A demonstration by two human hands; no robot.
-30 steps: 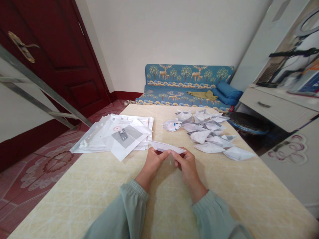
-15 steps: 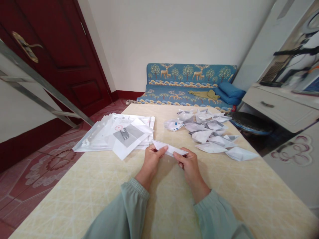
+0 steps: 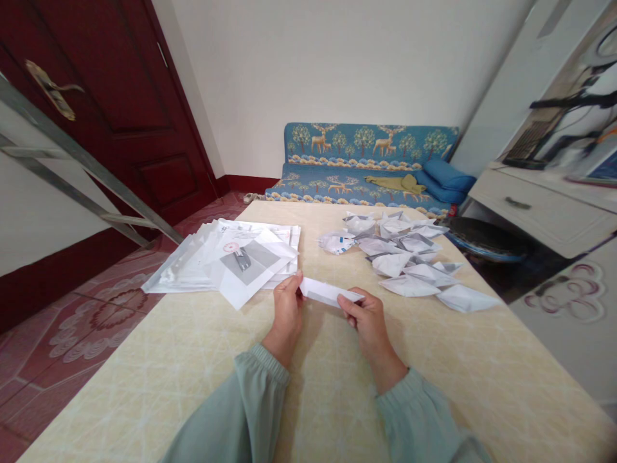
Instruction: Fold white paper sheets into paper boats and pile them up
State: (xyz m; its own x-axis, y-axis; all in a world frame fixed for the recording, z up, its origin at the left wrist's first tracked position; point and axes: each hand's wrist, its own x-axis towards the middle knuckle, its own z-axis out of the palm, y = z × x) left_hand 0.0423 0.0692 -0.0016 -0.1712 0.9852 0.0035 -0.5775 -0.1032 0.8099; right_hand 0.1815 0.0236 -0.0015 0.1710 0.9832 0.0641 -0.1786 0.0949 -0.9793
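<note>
A narrow strip of folded paper [image 3: 322,292], white with a greyish band, is held just above the table between my hands. My left hand [image 3: 288,307] pinches its left end, thumb on top. The right end is gripped by my right hand [image 3: 366,315], the thumb pressed on its face. Beyond my right hand lie several folded paper boats [image 3: 409,284], white and grey, in loose rows. One paper piece with blue marks [image 3: 337,242] sits at the left of that group. To the left, a loose printed sheet [image 3: 250,262] rests on a stack of papers [image 3: 193,260].
The table [image 3: 193,360] has a pale yellow patterned cloth. Behind it is a blue sofa [image 3: 332,177] with a deer pattern. A metal ladder [image 3: 116,186] leans at the left before a dark red door [image 3: 106,83]. A white drawer cabinet [image 3: 544,209] stands at the right.
My left thumb has slid from the middle of the folded paper to its left end, and the paper has tilted, showing a grey band. My right hand has hardly moved.
</note>
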